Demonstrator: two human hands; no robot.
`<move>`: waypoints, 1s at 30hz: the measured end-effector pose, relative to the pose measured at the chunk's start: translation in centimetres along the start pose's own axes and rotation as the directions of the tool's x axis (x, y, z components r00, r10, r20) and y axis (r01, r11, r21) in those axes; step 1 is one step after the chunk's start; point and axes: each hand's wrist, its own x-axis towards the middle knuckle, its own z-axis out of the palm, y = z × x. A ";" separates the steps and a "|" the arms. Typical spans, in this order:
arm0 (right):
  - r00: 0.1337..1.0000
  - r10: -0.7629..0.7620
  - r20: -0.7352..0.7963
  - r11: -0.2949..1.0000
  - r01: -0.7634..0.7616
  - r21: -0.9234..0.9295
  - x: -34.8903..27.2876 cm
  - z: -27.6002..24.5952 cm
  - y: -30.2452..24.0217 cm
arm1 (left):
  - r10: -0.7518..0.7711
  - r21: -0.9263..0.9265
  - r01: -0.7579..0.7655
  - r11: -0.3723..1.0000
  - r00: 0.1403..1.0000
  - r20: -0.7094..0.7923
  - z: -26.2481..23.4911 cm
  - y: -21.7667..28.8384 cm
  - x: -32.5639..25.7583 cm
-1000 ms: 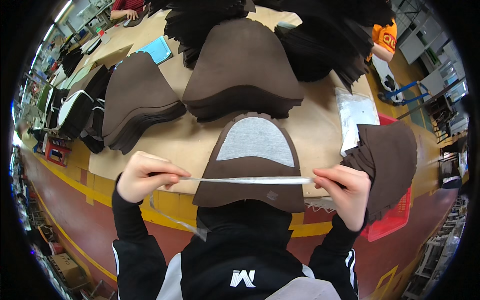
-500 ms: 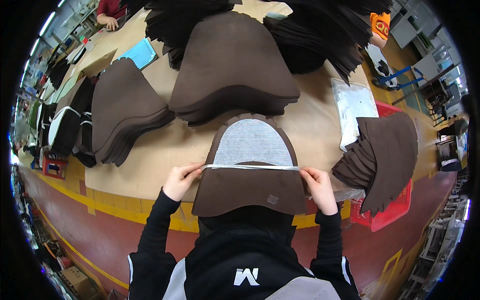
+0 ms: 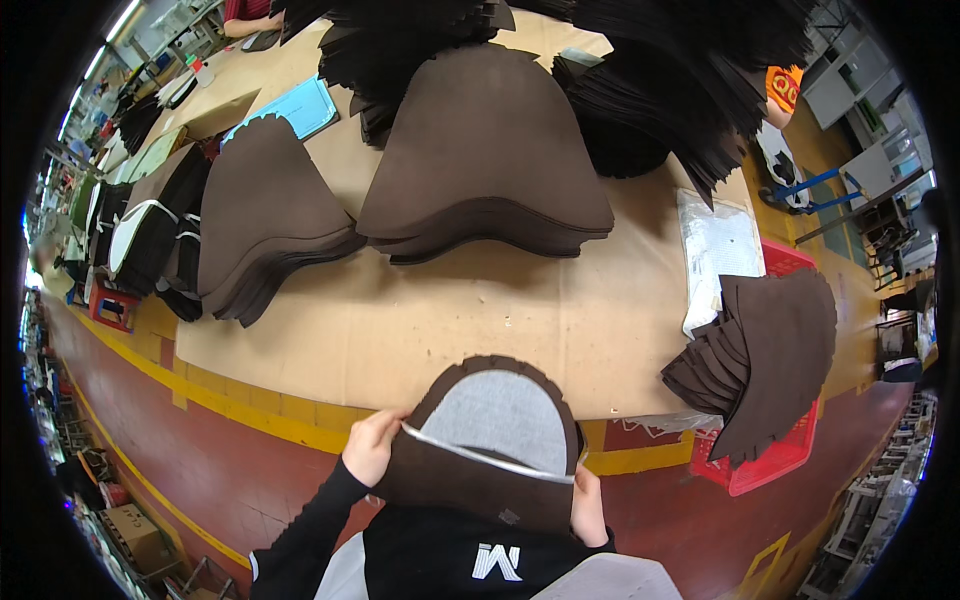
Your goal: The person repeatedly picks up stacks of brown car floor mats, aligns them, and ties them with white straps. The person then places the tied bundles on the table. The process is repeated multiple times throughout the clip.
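Observation:
Close to my body I hold a brown leather-like panel (image 3: pixel 440 478) with a rounded, notched top edge. A pale grey half-round patch (image 3: pixel 500 410) covers its upper part. Across the panel, below most of the patch, runs a narrow white strip (image 3: pixel 470 452), bowed and slanting down to the right. My left hand (image 3: pixel 370 447) is closed on the panel's left edge at one end of the strip. At the other end, my right hand (image 3: pixel 588 503) pinches the right edge; its fingertips are partly hidden behind the panel. Whether more layers lie underneath, I cannot tell.
Ahead on the tan table (image 3: pixel 450 320) lies a large stack of brown panels (image 3: pixel 490 150), with another stack (image 3: pixel 270 200) to its left. Fanned panels (image 3: pixel 780 350) rest over a red basket (image 3: pixel 745 475) at right. Dark bundles (image 3: pixel 680 80) stand beyond; a co-worker's arm (image 3: pixel 255 25) shows far left.
Both hands have drawn the panel off the table toward my body and tilted it. The white strip, straight before, now bows and slants down to the right.

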 end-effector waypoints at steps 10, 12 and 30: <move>0.935 0.045 0.353 0.996 -0.068 0.052 1.3 -1.8 0.5 | 0.172 -0.100 -0.144 0.984 0.909 0.379 -0.1 -5.5 0.7; 0.932 0.073 0.355 0.986 -0.121 0.115 1.0 -1.7 1.2 | 0.162 -0.166 -0.100 0.981 0.893 0.420 0.4 -6.4 0.9; 0.177 -0.933 0.314 0.065 0.939 -0.337 7.1 -1.9 -16.2 | 0.607 -0.447 -0.686 0.574 0.723 -0.330 -3.1 5.2 8.3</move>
